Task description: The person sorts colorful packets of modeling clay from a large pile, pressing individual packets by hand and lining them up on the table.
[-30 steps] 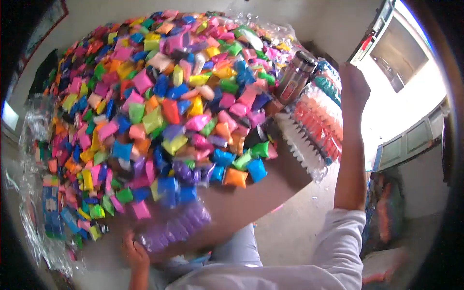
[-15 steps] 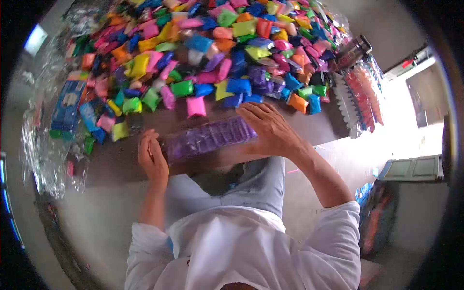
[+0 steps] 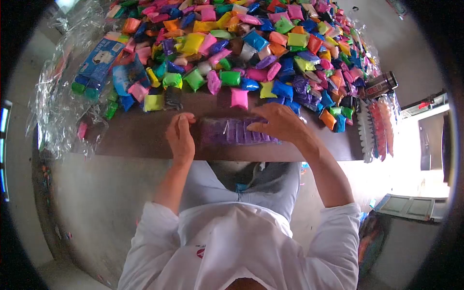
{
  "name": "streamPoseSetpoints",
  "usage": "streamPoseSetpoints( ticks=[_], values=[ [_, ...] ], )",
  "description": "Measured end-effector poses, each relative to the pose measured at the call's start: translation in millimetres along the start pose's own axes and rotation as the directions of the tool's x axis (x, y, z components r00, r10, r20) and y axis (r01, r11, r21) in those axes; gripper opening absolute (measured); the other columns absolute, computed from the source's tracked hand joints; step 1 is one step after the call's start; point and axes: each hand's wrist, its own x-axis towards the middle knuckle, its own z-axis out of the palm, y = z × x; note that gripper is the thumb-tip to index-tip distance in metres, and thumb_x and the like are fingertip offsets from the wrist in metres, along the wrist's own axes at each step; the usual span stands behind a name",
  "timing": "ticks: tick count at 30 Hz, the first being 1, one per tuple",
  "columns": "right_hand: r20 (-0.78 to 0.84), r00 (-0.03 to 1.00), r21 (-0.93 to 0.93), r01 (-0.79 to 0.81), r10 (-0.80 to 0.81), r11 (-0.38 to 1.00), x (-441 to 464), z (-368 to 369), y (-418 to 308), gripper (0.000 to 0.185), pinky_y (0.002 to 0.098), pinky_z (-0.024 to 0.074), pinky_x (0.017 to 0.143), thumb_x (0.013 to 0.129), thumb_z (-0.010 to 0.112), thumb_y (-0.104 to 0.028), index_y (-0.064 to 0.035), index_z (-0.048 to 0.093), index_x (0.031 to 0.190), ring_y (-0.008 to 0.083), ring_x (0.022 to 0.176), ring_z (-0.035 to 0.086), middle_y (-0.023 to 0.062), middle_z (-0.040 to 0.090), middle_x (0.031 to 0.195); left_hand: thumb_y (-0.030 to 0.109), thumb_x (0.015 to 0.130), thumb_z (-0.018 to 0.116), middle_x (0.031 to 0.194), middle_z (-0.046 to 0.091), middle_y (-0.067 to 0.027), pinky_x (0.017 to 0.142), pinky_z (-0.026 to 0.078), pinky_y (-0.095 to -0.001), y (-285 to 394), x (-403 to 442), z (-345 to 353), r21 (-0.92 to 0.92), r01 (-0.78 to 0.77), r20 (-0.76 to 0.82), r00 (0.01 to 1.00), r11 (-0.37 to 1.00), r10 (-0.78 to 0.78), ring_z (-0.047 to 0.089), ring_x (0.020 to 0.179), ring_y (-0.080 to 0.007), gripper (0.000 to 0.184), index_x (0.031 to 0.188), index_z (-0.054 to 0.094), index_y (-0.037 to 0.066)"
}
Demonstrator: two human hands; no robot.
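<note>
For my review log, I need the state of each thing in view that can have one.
Purple strip: in clear wrap, lying on the table.
Left hand: half-curled, beside the strip's left end.
Right hand: open, over the strip's right part.
Coloured packets: plump, loosely heaped.
Clear plastic: crumpled.
Flask: capped.
Blue box: printed; cannot tell whether closed.

The bare left hand [image 3: 181, 138] was upright with fingers curled; the bare right hand [image 3: 282, 123] reached inward, fingers spread.
</note>
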Motion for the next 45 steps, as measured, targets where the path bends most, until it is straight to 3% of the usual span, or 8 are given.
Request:
streamPoseSetpoints(
  ticks=[13, 19, 27, 35, 40, 42, 44, 45],
  values=[
    [0.277, 0.958, -0.042, 0.092, -0.077, 0.995, 15, 4, -1, 0.067, 0.0412, 0.0459, 0.079, 0.056, 0.078, -0.047, 0.0007, 0.059, 0.099, 0.0348, 0.09, 0.059, 0.0194, 0.061, 0.092, 0.027, 0.093, 0.042, 0.082, 0.062, -0.0062, 0.071, 0.046, -0.0288, -4, 0, -3, -0.083, 0.059, -0.017, 0.998, 0.995, -0.061, 0.058, 0.075, -0.0155, 0.033, 0.086, 0.062, 0.001],
    [-0.036, 0.988, -0.051, 0.145, -0.147, 0.988, -18, 3, -22, 0.057, 0.0435, 0.0443, 0.074, 0.054, 0.08, -0.032, -0.0018, 0.053, 0.094, 0.036, 0.084, 0.057, 0.0179, 0.058, 0.085, 0.027, 0.093, 0.042, 0.079, 0.062, -0.0066, 0.07, 0.046, -0.0294, -2, 0, -3, -0.121, 0.079, -0.024, 0.996, 0.99, -0.082, 0.059, 0.074, -0.0161, 0.034, 0.085, 0.062, 0.001],
    [-0.354, 0.929, -0.334, -0.022, -0.103, 0.942, -57, 13, 4, 0.072, 0.0407, 0.0414, 0.083, 0.053, 0.082, -0.017, -0.0071, 0.049, 0.116, 0.0284, 0.096, 0.054, 0.011, 0.057, 0.1, 0.028, 0.094, 0.044, 0.079, 0.061, -0.0049, 0.068, 0.044, -0.0277, 2, -2, 1, -0.035, 0.024, 0.068, 0.997, 0.999, -0.021, 0.056, 0.072, -0.0147, 0.033, 0.086, 0.061, 0.001],
    [-0.379, 0.923, -0.245, -0.033, -0.064, 0.969, -56, 3, -6, 0.079, 0.04, 0.038, 0.091, 0.052, 0.082, -0.022, -0.0051, 0.047, 0.121, 0.0293, 0.102, 0.051, 0.0107, 0.055, 0.108, 0.032, 0.093, 0.049, 0.107, 0.056, -0.0137, 0.08, 0.041, -0.031, 19, -7, 11, 0.095, -0.216, 0.413, 0.897, 0.972, 0.159, 0.054, 0.086, -0.0197, 0.036, 0.104, 0.055, -0.001],
    [-0.429, 0.9, -0.216, -0.014, -0.083, 0.976, -59, -3, -8, 0.075, 0.0399, 0.0384, 0.09, 0.054, 0.08, -0.026, -0.0055, 0.048, 0.119, 0.03, 0.101, 0.053, 0.0121, 0.056, 0.106, 0.04, 0.089, 0.053, 0.121, 0.049, -0.0178, 0.088, 0.039, -0.0341, 59, 4, 22, 0.201, -0.239, 0.543, 0.834, 0.95, 0.095, 0.051, 0.101, -0.0271, 0.046, 0.113, 0.051, 0.0],
    [-0.276, 0.961, -0.174, -0.065, 0.014, 0.983, -57, -3, -10, 0.068, 0.0396, 0.0401, 0.086, 0.057, 0.079, -0.028, -0.0063, 0.05, 0.114, 0.0296, 0.097, 0.055, 0.0126, 0.059, 0.1, 0.042, 0.087, 0.056, 0.123, 0.047, -0.0185, 0.091, 0.038, -0.0357, 69, 8, 32, 0.268, -0.241, 0.604, 0.797, 0.933, 0.033, 0.049, 0.106, -0.0299, 0.05, 0.115, 0.051, 0.001],
    [-0.364, 0.93, -0.185, -0.027, -0.043, 0.982, -53, 9, -1, 0.063, 0.0399, 0.0415, 0.079, 0.056, 0.078, -0.029, -0.007, 0.051, 0.109, 0.0299, 0.09, 0.056, 0.0113, 0.059, 0.092, 0.04, 0.085, 0.057, 0.129, 0.043, -0.0184, 0.095, 0.038, -0.039, 66, 11, 43, 0.348, -0.644, 0.722, 0.648, 0.682, 0.242, 0.045, 0.116, -0.0345, 0.051, 0.119, 0.047, 0.004],
    [-0.431, 0.894, -0.198, 0.04, -0.124, 0.979, -51, 13, 2, 0.059, 0.0402, 0.0429, 0.073, 0.056, 0.076, -0.03, -0.0077, 0.051, 0.104, 0.0301, 0.083, 0.058, 0.0099, 0.06, 0.085, 0.04, 0.085, 0.057, 0.129, 0.043, -0.0184, 0.095, 0.038, -0.039, 68, 7, 50, 0.33, -0.653, 0.733, 0.632, 0.682, 0.25, 0.045, 0.116, -0.0345, 0.051, 0.119, 0.047, 0.004]
  ],
)
